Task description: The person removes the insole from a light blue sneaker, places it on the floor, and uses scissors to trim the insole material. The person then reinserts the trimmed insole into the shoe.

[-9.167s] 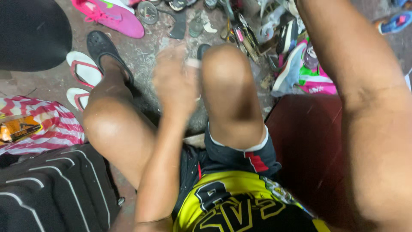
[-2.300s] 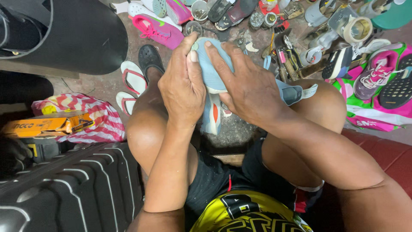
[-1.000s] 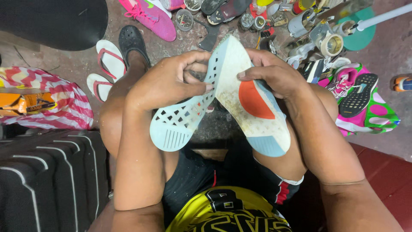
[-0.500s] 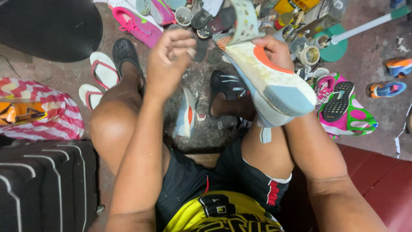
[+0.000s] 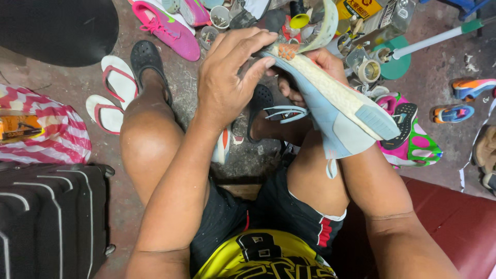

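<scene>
While the left hand's fingertips (image 5: 261,57) pressed flat and extended on the pale blue shoe (image 5: 330,111), the right hand (image 5: 315,67) gripped it from behind above the knee (sole partly peeled); uneven pressure could have let it slip toward the glue tins (image 5: 369,70).

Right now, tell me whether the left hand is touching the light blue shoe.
Touching. The head view shows the left hand with fingertips pressed on the toe end of the light blue shoe, by the orange patch.
</scene>
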